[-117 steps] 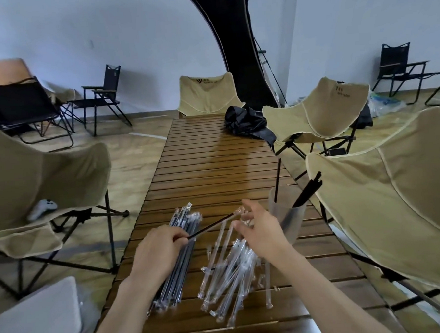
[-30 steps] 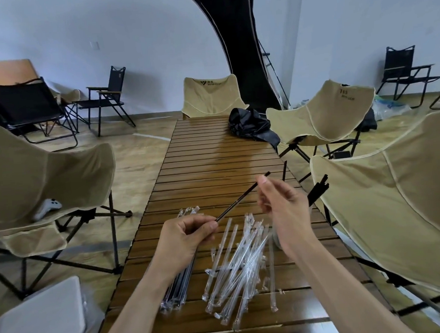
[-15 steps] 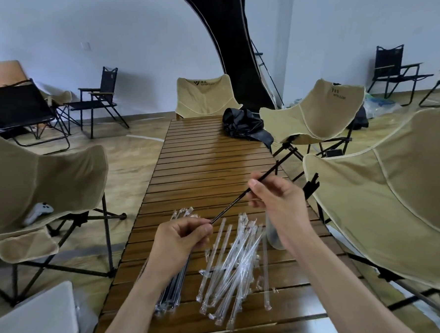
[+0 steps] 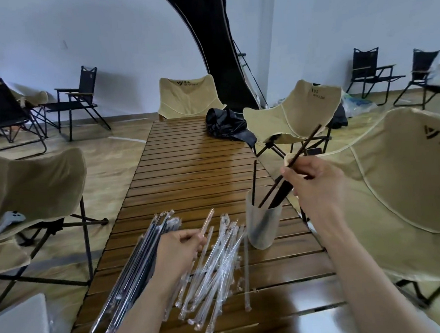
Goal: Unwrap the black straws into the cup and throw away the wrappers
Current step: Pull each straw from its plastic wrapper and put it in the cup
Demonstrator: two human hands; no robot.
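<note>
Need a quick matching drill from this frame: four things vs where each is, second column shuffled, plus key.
Things
1. black straw
2. empty wrapper
3. cup
4. black bag

Places
A. far end of the table, near the beige chair
B. pinched in the right hand, lower end in the cup
C. held in the left hand, over the pile of wrappers
D. upright on the table by its right edge, black straws inside

Pairs: 1-B, 2-C, 3-D, 4-A
</note>
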